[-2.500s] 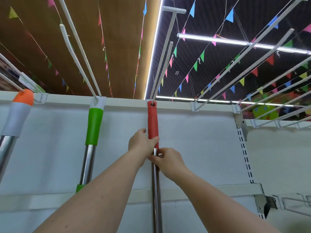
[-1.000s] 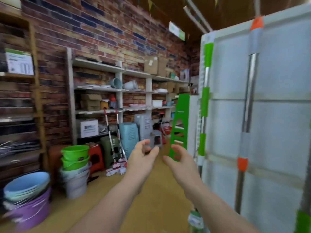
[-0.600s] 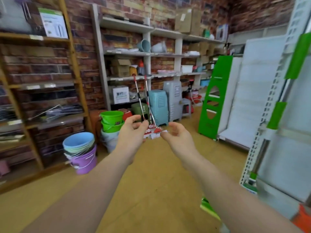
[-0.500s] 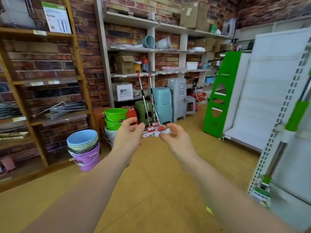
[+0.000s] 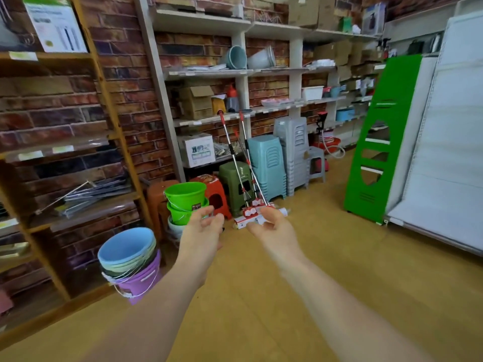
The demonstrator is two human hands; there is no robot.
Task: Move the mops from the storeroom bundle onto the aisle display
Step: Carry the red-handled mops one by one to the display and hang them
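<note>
Bare, loosely curled left hand and right hand reach forward, holding nothing.

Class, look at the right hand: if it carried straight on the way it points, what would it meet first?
Probably the mop heads on the floor: the right hand reaches toward them, open and empty, with nothing visible between. Depth is unclear, so the gap cannot be judged.

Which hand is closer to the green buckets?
Left. The left hand shows just below and right of the green buckets in the picture; the right hand is further right, in front of the mops.
</note>
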